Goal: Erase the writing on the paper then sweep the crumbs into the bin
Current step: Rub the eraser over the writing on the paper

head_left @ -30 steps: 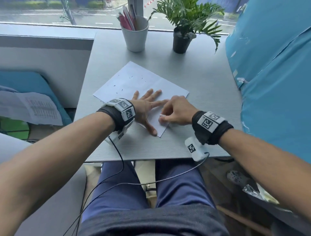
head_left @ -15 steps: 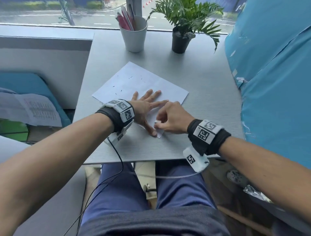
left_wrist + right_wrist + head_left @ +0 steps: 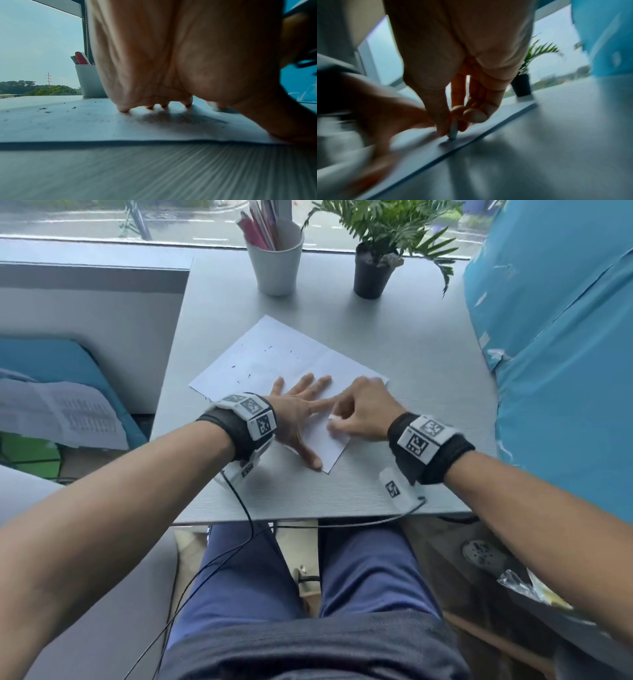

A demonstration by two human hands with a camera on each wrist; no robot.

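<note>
A white sheet of paper (image 3: 274,354) lies at an angle on the grey desk (image 3: 411,354). Dark eraser crumbs (image 3: 270,348) dot its far left part, and the left wrist view shows crumbs (image 3: 42,108) too. My left hand (image 3: 301,409) lies flat with spread fingers on the paper (image 3: 85,121), pressing it down. My right hand (image 3: 363,412) pinches a small white eraser (image 3: 334,417) between thumb and fingers. In the right wrist view the eraser (image 3: 453,132) tip touches the paper (image 3: 423,147) near its right edge. No bin is in view.
A white cup with pens (image 3: 275,265) and a small potted plant (image 3: 373,273) stand at the back of the desk by the window. A blue cover (image 3: 565,354) rises along the right side. Printed papers (image 3: 61,414) lie on a blue surface at left.
My right hand with the eraser slid toward me along the paper, then back away to the right. My left hand stayed flat on the sheet.
</note>
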